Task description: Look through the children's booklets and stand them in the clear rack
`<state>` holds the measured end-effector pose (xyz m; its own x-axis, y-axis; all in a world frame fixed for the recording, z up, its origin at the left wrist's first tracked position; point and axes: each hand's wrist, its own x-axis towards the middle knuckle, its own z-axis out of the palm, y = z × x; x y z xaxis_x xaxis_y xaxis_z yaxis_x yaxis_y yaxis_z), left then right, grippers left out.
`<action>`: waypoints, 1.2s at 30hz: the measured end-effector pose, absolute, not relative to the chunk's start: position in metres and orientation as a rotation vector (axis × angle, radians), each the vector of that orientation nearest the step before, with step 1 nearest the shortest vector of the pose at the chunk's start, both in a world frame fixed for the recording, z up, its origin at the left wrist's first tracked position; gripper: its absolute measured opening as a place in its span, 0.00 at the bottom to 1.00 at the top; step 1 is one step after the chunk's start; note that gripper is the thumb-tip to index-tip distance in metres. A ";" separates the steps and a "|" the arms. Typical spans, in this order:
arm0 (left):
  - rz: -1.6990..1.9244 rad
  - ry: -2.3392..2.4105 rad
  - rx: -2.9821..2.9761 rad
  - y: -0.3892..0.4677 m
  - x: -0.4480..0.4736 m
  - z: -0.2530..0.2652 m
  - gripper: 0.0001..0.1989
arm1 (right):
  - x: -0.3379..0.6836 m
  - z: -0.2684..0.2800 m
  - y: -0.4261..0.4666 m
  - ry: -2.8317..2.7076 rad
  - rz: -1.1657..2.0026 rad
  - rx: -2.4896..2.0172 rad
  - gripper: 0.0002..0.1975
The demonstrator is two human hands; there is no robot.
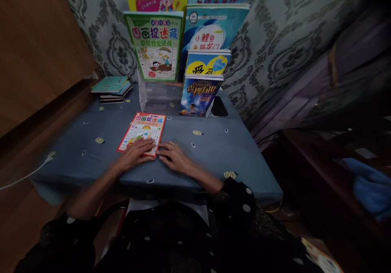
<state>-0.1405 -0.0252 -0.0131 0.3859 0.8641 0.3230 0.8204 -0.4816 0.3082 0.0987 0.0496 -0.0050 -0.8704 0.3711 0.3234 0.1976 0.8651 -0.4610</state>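
A red-bordered children's picture book (pixel 141 131) lies closed on the blue tablecloth, cover up and slightly turned. My left hand (pixel 136 154) rests flat across its lower part, fingers stretched to the right and covering some of the cover drawing. At the book's lower right edge is my right hand (pixel 173 157), its fingers extended to the left and the fingertips touching or almost touching the edge. The underside of the book and both palms are hidden.
Behind the book stands a clear display rack (pixel 159 97) holding a green picture book (pixel 157 47) and several others, including a dark blue book (pixel 200 95). A stack of books (pixel 111 87) lies back left, a black phone (pixel 219 106) back right. A white cable (pixel 27 177) crosses the left edge.
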 end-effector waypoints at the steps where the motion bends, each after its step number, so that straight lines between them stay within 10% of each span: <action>1: 0.688 1.539 2.537 -0.025 -0.141 -0.013 0.25 | 0.099 -0.005 0.051 -2.628 0.617 -0.419 0.16; 36: 0.949 1.454 2.475 -0.035 -0.122 0.002 0.13 | 0.102 -0.004 0.050 -2.568 0.782 -0.458 0.19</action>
<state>-0.1224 -0.0349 0.0025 0.3428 0.8216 0.4556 0.7476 -0.5322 0.3973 0.1023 0.0498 -0.0039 -0.8595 0.4205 0.2906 0.1870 0.7878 -0.5869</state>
